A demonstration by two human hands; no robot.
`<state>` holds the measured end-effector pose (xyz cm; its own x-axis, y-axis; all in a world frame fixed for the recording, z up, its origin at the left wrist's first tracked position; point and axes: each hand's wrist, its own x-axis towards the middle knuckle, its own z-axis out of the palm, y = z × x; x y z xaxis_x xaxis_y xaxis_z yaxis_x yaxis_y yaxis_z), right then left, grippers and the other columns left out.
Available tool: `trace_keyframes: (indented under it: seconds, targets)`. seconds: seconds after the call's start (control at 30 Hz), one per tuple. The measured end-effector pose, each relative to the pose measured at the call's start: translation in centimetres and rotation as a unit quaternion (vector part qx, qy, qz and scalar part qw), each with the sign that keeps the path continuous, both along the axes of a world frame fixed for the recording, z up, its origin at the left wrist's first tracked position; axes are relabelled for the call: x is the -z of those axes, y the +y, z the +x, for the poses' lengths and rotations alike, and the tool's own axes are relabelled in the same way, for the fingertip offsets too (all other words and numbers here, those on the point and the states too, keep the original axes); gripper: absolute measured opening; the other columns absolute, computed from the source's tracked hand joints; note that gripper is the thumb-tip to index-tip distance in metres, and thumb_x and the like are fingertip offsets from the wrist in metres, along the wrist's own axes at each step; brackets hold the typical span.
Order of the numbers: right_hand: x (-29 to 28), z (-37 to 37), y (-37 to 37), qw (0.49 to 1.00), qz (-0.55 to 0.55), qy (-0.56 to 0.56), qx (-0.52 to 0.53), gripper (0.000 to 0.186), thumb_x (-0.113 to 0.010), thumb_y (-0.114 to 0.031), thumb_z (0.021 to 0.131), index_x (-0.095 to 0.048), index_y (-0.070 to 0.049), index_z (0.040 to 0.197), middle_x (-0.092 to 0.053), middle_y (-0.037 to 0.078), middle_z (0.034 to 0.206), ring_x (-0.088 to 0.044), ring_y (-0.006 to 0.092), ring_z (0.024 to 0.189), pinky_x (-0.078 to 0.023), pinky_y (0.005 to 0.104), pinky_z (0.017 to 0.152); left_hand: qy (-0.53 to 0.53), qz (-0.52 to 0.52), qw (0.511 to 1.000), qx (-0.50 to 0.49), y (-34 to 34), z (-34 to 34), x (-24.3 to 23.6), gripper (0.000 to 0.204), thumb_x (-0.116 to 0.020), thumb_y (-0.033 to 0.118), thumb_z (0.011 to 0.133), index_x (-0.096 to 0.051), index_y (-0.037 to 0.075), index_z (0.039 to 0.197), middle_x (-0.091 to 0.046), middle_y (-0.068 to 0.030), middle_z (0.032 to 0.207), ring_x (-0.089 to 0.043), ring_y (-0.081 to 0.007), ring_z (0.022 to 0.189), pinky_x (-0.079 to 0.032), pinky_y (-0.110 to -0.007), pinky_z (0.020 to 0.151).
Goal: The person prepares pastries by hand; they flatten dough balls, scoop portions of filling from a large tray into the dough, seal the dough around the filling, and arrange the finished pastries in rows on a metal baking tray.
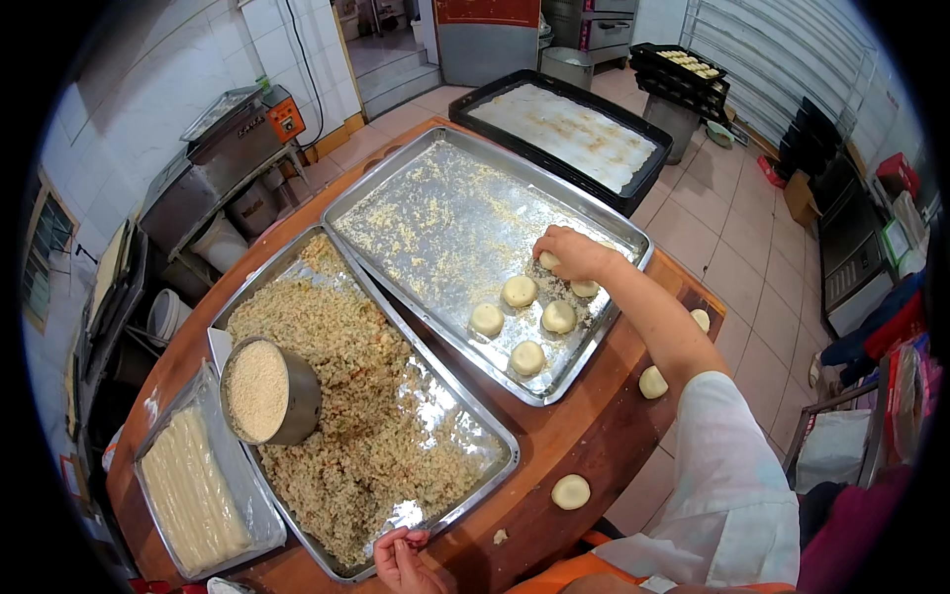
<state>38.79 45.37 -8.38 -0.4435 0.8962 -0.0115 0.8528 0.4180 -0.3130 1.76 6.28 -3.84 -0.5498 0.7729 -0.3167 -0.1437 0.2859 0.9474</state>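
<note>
My right hand (576, 251) reaches over the large metal tray (381, 208), its fingers closed around a round, pale dough bun (548, 260). Close by on this tray sit several more buns, among them a dough bun (519, 291) and another dough bun (559, 317). Yellowish crumbs are scattered over the tray. My left hand (404, 562) is at the lower edge, beside the near corner of a second tray (503, 465) heaped with brown, crumbly filling (346, 426). Its fingers are curled together; whether anything is in them is hidden.
A metal pot (305, 401) of pale crumbs stands in the filling. Left of it, a plastic-lined tray (259, 515) holds long dough rolls. Loose buns (571, 492) lie along the wooden table's (614, 445) near right edge. A black baking tray (648, 183) stands beyond the table.
</note>
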Motion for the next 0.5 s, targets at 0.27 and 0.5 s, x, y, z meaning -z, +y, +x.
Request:
trace_keyframes:
  seconds: [0.27, 0.5]
  targets:
    - [-4.9, 1.2, -4.5, 0.965, 0.125, 0.218, 0.079, 0.027, -0.066, -0.002, 0.077, -0.067, -0.007, 0.103, -0.065, 0.015, 0.100, -0.064, 0.0292, 0.088, -0.053, 0.0380, 0.080, -0.016, 0.020, 1.000, 0.012, -0.6, -0.4, -0.6, 0.018, -0.053, 0.022, 0.102, -0.057, 0.004, 0.101, -0.059, -0.0064, 0.092, -0.055, -0.0176, 0.088, -0.045, -0.032, 0.083]
    - [-5.3, 5.8, -17.9, 0.974, 0.097, 0.155, 0.134, 0.008, -0.066, -0.002, 0.081, -0.068, -0.003, 0.088, -0.065, 0.013, 0.081, -0.065, 0.0260, 0.074, -0.054, 0.0347, 0.067, -0.018, 0.027, 0.999, -0.006, -1.3, 0.3, -1.3, 0.022, -0.053, 0.023, 0.102, -0.058, 0.003, 0.096, -0.058, -0.0076, 0.091, -0.054, -0.0190, 0.086, -0.045, -0.033, 0.082]
